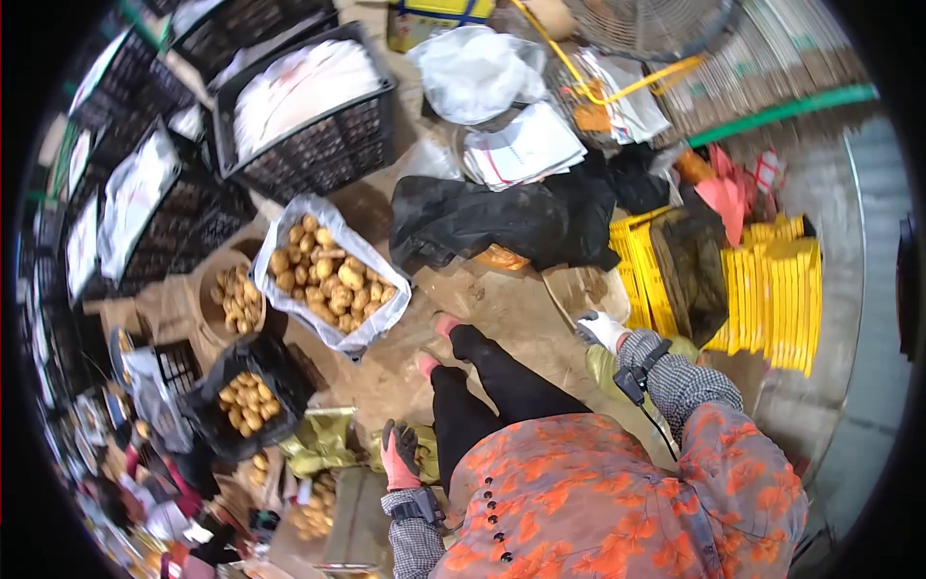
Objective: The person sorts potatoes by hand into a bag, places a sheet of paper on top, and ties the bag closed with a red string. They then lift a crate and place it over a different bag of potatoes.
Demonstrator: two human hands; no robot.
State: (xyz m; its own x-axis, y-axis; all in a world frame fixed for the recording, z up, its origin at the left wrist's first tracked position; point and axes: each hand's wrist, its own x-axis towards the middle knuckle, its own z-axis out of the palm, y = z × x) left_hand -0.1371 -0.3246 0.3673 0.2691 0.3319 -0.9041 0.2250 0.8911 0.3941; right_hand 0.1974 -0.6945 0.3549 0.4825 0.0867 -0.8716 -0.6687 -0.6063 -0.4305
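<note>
My left hand (400,455), in a pink glove with a dark palm, hangs beside my left leg. Its thumb and fingers are apart and nothing shows between them. Close to it is a yellow-green sack (424,450). My right hand (602,330), in a white glove with dark fingers, reaches out to the right. It overlaps the near edge of a shallow beige basket (579,289); I cannot tell if the fingers grip it. Ahead on the left stands a basket lined with a pale plastic bag (275,259), full of potatoes (333,275).
Black crates (304,145) with white covers stand at the far left. More potatoes lie in a round tub (207,294) and a black-lined container (207,405). Yellow crates (767,299) are stacked at right. A black plastic sheet (482,222) lies ahead. People (164,511) work at lower left.
</note>
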